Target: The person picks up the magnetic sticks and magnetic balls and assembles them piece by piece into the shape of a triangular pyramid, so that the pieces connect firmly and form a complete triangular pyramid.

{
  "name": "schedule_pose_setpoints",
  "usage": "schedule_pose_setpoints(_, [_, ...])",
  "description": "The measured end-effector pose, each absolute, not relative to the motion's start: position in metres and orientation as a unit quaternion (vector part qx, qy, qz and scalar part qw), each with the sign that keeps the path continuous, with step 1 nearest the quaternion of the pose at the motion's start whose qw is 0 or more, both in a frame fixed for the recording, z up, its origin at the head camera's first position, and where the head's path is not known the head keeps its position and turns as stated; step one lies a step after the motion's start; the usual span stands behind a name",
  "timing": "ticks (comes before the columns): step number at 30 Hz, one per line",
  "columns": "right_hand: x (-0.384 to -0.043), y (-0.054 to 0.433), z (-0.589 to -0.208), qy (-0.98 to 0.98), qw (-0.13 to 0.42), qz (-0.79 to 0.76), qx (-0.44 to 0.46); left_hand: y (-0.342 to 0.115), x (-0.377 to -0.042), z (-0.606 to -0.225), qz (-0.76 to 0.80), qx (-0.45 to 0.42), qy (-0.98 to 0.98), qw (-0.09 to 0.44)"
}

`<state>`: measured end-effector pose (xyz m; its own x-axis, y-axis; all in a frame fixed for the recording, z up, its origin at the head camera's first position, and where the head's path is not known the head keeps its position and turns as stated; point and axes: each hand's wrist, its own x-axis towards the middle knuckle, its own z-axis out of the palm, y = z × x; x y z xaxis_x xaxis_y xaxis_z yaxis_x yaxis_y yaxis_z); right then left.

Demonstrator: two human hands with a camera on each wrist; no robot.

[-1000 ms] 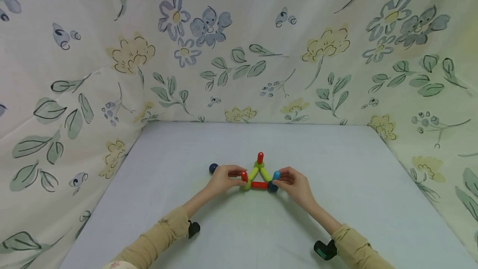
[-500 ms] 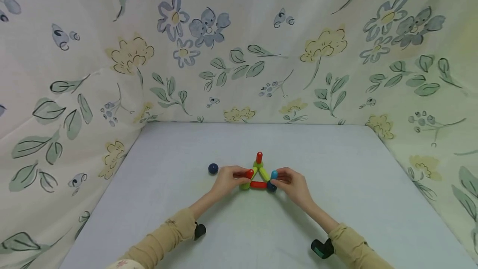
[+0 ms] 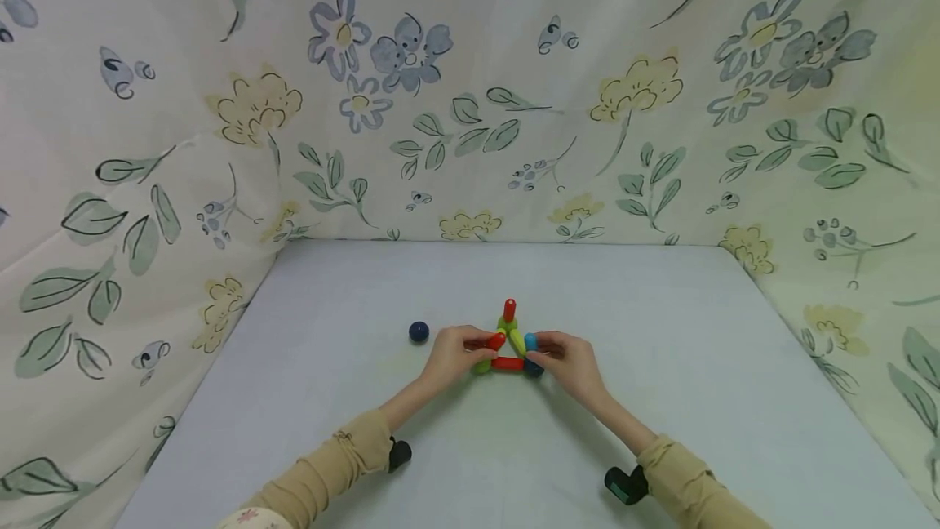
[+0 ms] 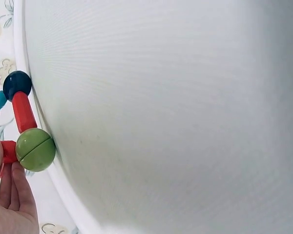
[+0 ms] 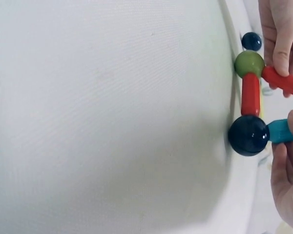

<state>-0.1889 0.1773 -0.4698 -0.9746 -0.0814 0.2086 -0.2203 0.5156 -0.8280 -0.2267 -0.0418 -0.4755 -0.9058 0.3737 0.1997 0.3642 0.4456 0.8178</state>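
A triangle of toy rods and balls lies on the table, with a red rod (image 3: 507,363) along its front and a yellow-green rod (image 3: 517,342) on its right side. My left hand (image 3: 450,356) pinches a red rod (image 3: 496,341) that leans inward from the front-left green ball (image 4: 35,149). Between thumb and fingers, my right hand (image 3: 571,359) grips a blue rod (image 5: 280,131) standing on the dark blue ball (image 5: 249,135). At the back corner, another red rod (image 3: 510,309) stands upright on a green ball (image 3: 507,323). Fingers partly hide both held rods.
A loose dark blue ball (image 3: 419,331) lies left of the triangle, close to my left hand. Floral cloth (image 3: 470,104) hangs behind and beside the white table (image 3: 352,284). Black devices (image 3: 626,486) are strapped at both wrists.
The red rod in my left hand has tipped from near upright toward the right. The blue rod in my right hand has shifted slightly left. Both hands have moved closer together.
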Motion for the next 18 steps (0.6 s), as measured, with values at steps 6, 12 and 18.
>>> schedule_pose_setpoints(6, [-0.190,0.175,-0.470,-0.867,0.084,0.481,0.102,-0.041,-0.227,-0.475,0.482,0.214,0.850,0.007])
schedule_pose_setpoints(12, [-0.189,0.174,-0.471,-0.867,0.083,0.482,0.099,-0.043,-0.230,-0.473,0.499,0.205,0.842,0.007])
schedule_pose_setpoints(18, [-0.189,0.174,-0.472,-0.868,0.078,0.482,0.093,-0.040,-0.243,-0.472,0.501,0.188,0.845,-0.017])
